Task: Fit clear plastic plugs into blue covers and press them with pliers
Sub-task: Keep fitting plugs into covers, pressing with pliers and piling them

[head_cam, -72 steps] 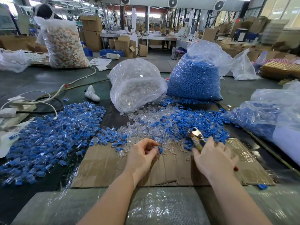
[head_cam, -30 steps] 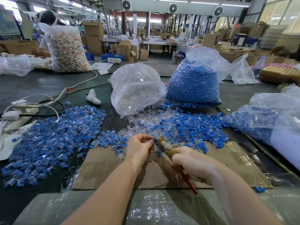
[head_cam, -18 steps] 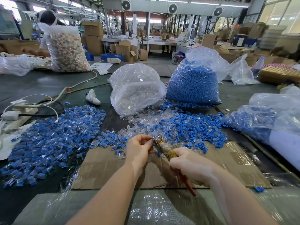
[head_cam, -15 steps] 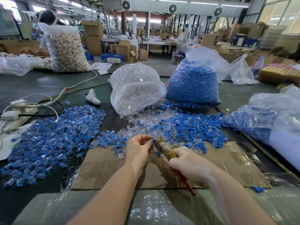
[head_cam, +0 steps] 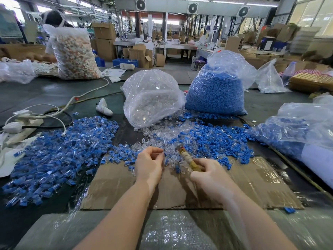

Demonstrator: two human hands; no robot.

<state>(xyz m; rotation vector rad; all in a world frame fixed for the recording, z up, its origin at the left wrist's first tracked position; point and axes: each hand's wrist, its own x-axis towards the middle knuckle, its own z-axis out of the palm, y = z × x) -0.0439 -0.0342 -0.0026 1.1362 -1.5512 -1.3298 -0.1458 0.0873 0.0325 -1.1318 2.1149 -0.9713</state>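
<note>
My left hand [head_cam: 149, 165] hovers over the cardboard sheet [head_cam: 252, 183] with fingers curled in against the thumb, pinching a small fitted piece that is mostly hidden. My right hand [head_cam: 210, 175] grips the handles of the pliers [head_cam: 186, 156], whose jaws point up and left, a short way from my left fingertips. Just beyond both hands lie loose clear plugs [head_cam: 158, 136] and loose blue covers [head_cam: 216, 141]. A wide pile of fitted blue-and-clear pieces [head_cam: 59, 152] spreads out at the left.
A bag of clear plugs [head_cam: 151, 98] and a bag of blue covers [head_cam: 214, 92] stand behind the loose parts. Another part-filled bag [head_cam: 297, 134] lies at the right. Cables and a power strip [head_cam: 14, 127] sit at the far left. A person [head_cam: 54, 18] works across the table.
The pliers' jaws were at my left fingertips; now my right hand has drawn the pliers right and the hands are apart. Earlier still, my right hand brought the pliers in from the right.
</note>
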